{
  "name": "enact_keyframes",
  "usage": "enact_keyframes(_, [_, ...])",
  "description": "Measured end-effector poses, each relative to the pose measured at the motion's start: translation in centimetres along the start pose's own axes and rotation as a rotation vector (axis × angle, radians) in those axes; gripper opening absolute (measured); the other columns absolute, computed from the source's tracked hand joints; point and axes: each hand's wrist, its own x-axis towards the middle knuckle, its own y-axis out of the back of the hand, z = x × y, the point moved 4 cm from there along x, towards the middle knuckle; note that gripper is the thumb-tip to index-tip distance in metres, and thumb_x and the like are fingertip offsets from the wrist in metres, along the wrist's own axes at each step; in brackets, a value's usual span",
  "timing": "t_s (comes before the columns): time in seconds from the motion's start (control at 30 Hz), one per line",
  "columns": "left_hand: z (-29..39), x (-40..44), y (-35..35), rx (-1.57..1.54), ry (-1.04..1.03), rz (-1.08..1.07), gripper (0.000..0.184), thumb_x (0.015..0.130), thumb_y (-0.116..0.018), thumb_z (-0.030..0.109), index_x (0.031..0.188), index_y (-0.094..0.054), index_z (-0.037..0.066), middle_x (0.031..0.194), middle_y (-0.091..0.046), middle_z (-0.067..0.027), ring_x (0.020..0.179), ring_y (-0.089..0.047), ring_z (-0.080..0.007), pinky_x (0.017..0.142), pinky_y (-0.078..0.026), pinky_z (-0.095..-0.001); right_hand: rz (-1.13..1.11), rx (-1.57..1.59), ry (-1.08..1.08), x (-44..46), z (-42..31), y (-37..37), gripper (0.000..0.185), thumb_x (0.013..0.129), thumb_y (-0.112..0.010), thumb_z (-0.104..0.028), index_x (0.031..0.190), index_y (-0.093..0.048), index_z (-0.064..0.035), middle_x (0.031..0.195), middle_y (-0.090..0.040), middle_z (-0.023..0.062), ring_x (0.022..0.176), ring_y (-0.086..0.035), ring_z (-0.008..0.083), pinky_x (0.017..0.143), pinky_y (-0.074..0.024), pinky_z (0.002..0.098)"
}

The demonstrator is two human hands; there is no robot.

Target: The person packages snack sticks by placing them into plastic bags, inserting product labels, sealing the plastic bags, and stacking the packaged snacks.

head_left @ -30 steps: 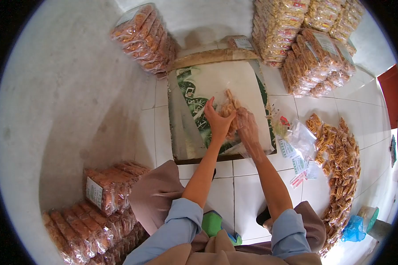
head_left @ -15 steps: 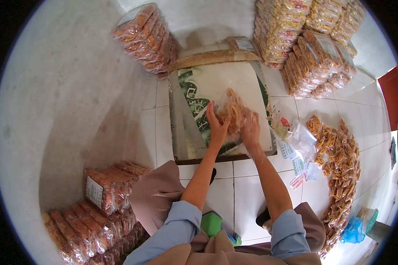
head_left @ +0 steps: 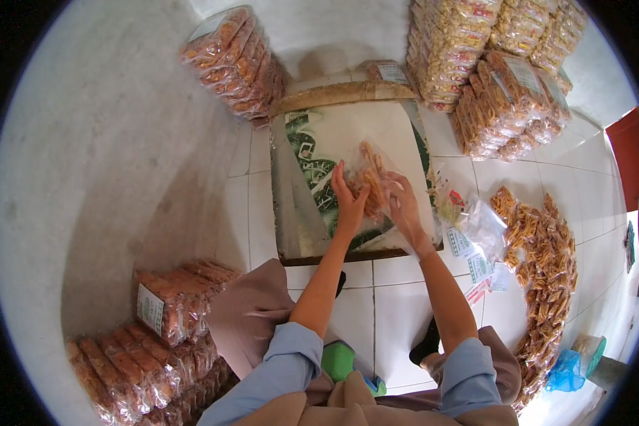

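Observation:
A clear plastic bag of brown snack sticks (head_left: 370, 177) lies on a low board-topped stand (head_left: 376, 124) in front of me. Along the bag's left side rests my left hand (head_left: 349, 202), its thumb pressed against the plastic and its fingers curved round the edge. My right hand (head_left: 406, 211) grips the right side of the same bag, with fingers bent at the plastic. The board's white sheet has a green printed part (head_left: 318, 167) on the left, next to my left fingers.
Loose packs of snack sticks (head_left: 547, 263) are heaped on the tiles at right, beside empty clear bags (head_left: 484, 220) and printed labels (head_left: 480, 268). Stacked packs stand at the back left (head_left: 234, 64), back right (head_left: 508, 106) and front left (head_left: 124, 362). A blue plastic bag (head_left: 566, 370) lies lower right.
My right hand has shifted slightly, its fingers now turned up along the bag's right side. The bag's top leans a little further left. My left hand stays in nearly the same place.

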Motion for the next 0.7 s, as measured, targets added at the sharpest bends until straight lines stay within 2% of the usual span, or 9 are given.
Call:
enact_keyframes(0.07, [0.0,0.0,-0.1,-0.024,0.015,-0.01,0.068,0.082,-0.056,0.019,0.136,-0.016,0.013,0.136,-0.015,-0.0125,0.127,-0.013,-0.0278,0.103,-0.016,-0.0412,-0.055,0.076,0.041,0.1,-0.1,0.4,0.024,0.084,-0.045,-0.013,0.104,-0.057,-0.0055,0.119,-0.044,0.0137,0.109,-0.045,0.0284,0.091,-0.0379,0.0373])
enact_keyframes(0.13, [0.0,0.1,-0.2,-0.049,0.029,-0.019,0.066,0.083,-0.055,0.017,0.136,-0.016,0.013,0.135,-0.016,-0.0126,0.127,-0.013,-0.0279,0.103,-0.016,-0.0409,-0.135,-0.028,-0.02,0.2,-0.1,0.6,0.029,0.086,-0.046,-0.021,0.108,-0.056,-0.0051,0.122,-0.042,0.0139,0.114,-0.041,0.0282,0.095,-0.0338,0.0377])
enact_keyframes(0.2, [-0.6,0.5,-0.2,-0.061,0.058,-0.04,0.062,0.085,-0.052,0.015,0.136,-0.017,0.012,0.138,-0.007,-0.0156,0.129,-0.01,-0.03,0.104,-0.016,-0.0417,-0.188,-0.003,-0.06,0.4,-1.1,0.9,0.03,0.086,-0.047,-0.023,0.109,-0.056,-0.0049,0.124,-0.04,0.0137,0.116,-0.039,0.0286,0.097,-0.0323,0.0378])
enact_keyframes(0.27, [-0.8,0.6,-0.2,-0.068,0.049,-0.036,0.061,0.085,-0.051,0.014,0.136,-0.017,0.013,0.138,-0.007,-0.0155,0.128,-0.011,-0.0302,0.104,-0.017,-0.0416,-0.243,0.025,-0.099,0.4,-1.2,0.8,0.032,0.086,-0.048,-0.024,0.11,-0.055,-0.0048,0.126,-0.038,0.0135,0.118,-0.037,0.0289,0.098,-0.0309,0.0379])
enact_keyframes(0.37, [-0.4,0.6,0.0,-0.097,0.058,-0.04,0.06,0.086,-0.049,0.012,0.136,-0.017,0.014,0.137,-0.007,-0.0153,0.128,-0.012,-0.0304,0.104,-0.018,-0.0415,-0.275,0.03,-0.045,0.6,-1.1,0.8,0.033,0.084,-0.053,-0.026,0.112,-0.055,-0.007,0.128,-0.036,0.0146,0.12,-0.036,0.0292,0.098,-0.0306,0.038])
enact_keyframes(0.43, [-0.1,0.5,0.0,-0.118,0.076,-0.048,0.059,0.086,-0.048,0.011,0.136,-0.017,0.015,0.137,-0.008,-0.0152,0.128,-0.013,-0.0305,0.104,-0.018,-0.0415,-0.299,-0.074,0.035,0.7,-1.4,0.8,0.033,0.081,-0.057,-0.019,0.113,-0.055,-0.0097,0.128,-0.035,0.0158,0.119,-0.036,0.0312,0.098,-0.0312,0.0381])
enact_keyframes(0.5, [0.0,0.5,0.0,-0.127,0.083,-0.055,0.058,0.088,-0.045,0.022,0.137,-0.016,0.015,0.135,-0.013,-0.0139,0.127,-0.014,-0.0284,0.103,-0.016,-0.0408,-0.293,-0.109,0.059,0.9,-1.0,0.5,0.035,0.079,-0.057,-0.015,0.113,-0.055,-0.0118,0.128,-0.035,0.0162,0.119,-0.036,0.0324,0.098,-0.0316,0.0383])
enact_keyframes(0.53, [0.1,0.5,0.0,-0.128,0.082,-0.056,0.058,0.088,-0.045,0.022,0.137,-0.016,0.015,0.135,-0.013,-0.0139,0.127,-0.014,-0.0284,0.103,-0.016,-0.0408,-0.287,-0.144,0.083,0.9,-0.9,0.5,0.037,0.077,-0.058,-0.012,0.113,-0.055,-0.0139,0.128,-0.035,0.0165,0.118,-0.036,0.0336,0.098,-0.032,0.0386])
enact_keyframes(0.7, [-0.6,0.8,-0.2,-0.052,0.045,-0.074,0.059,0.088,-0.046,0.027,0.137,-0.015,0.015,0.136,-0.012,-0.0139,0.128,-0.012,-0.0293,0.104,-0.015,-0.0414,-0.224,-0.306,0.018,1.2,-3.9,-0.4,0.039,0.077,-0.055,-0.007,0.114,-0.055,-0.0187,0.13,-0.033,0.0167,0.116,-0.037,0.0347,0.097,-0.0326,0.0398])
